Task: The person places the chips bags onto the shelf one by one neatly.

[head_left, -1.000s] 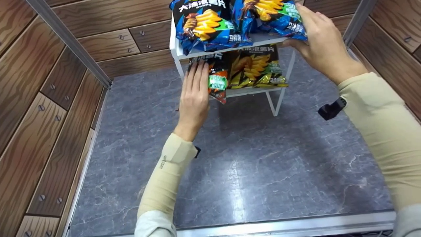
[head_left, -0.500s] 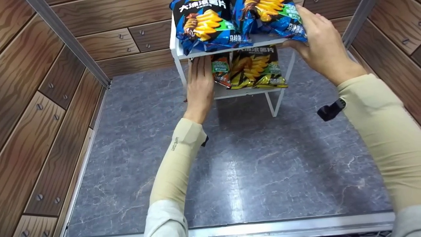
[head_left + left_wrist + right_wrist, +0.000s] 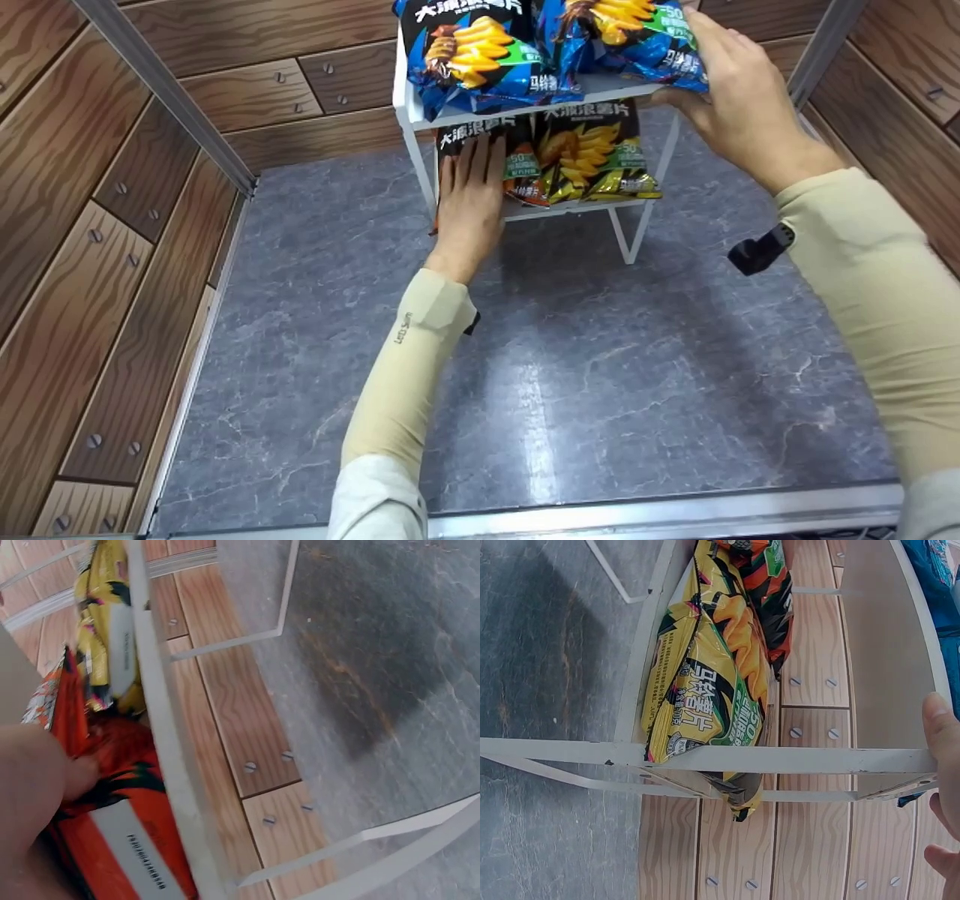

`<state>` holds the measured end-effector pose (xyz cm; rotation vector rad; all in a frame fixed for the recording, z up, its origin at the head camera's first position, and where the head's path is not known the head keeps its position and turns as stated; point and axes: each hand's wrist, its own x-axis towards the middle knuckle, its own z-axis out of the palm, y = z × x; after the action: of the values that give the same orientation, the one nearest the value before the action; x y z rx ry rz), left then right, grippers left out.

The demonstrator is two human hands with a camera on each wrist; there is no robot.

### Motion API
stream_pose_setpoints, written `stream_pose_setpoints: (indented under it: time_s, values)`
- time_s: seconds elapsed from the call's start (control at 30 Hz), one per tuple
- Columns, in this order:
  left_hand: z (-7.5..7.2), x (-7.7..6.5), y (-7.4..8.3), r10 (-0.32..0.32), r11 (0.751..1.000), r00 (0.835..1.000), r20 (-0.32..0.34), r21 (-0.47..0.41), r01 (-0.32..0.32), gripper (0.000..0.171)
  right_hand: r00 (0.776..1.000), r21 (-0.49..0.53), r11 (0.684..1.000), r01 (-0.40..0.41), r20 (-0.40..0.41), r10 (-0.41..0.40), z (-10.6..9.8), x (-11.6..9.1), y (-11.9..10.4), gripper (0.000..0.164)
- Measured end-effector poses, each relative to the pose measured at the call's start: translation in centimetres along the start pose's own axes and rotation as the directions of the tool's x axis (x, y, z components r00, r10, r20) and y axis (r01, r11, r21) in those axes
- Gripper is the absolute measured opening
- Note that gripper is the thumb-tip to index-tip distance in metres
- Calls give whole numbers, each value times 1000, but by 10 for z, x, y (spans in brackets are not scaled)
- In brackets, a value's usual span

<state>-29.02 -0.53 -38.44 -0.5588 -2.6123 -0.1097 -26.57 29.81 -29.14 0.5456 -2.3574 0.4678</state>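
My left hand (image 3: 471,206) lies with straight, spread fingers across the front of a black-and-orange potato chip bag (image 3: 525,176) on the lower shelf. In the left wrist view, its thumb touches the red side of that bag (image 3: 154,840). My right hand (image 3: 742,105) grips the right end of the white shelf rack (image 3: 487,116), beside a blue chip bag (image 3: 630,41) on the upper shelf. The right wrist view shows the thumb (image 3: 937,720) on the board's edge. A yellow chip bag (image 3: 589,154) sits right of the orange one.
Another blue chip bag (image 3: 476,52) stands at the upper shelf's left. The rack is on a grey marbled floor (image 3: 600,360), with wood-patterned walls (image 3: 247,97) behind and at the sides. A metal edge strip (image 3: 637,510) runs along the front.
My left hand has moved up and to the right, and the orange chip bag has gone farther back onto the lower shelf. Its fingers have spread apart. The right hand stays on the rack.
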Motion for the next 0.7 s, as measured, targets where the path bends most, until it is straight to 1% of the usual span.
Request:
stream_pose_setpoints:
  time_s: [0.1,0.23,0.33,0.47,0.57,0.7]
  values:
    - [-1,-2,-3,13,1000,999,49,-21,-12,74,1000,1,1000,0,2,0,0,1,0,73]
    - [3,-5,-4,38,999,998,42,-7,-38,78,1000,5,1000,-1,2,1,-1,1,0,74]
    - [6,-6,-3,39,999,999,30,13,-39,86,1000,5,1000,2,0,-2,-2,1,-1,73]
    - [5,-7,-2,28,999,998,62,20,-29,104,1000,3,1000,-1,2,1,-3,0,-1,73]
    - [5,-7,-1,23,1000,995,102,0,-24,113,1000,8,1000,-9,4,9,-3,0,-1,73]
    - [5,-8,-5,8,997,993,118,-83,2,113,1000,15,1000,-10,6,10,-1,0,-1,73]
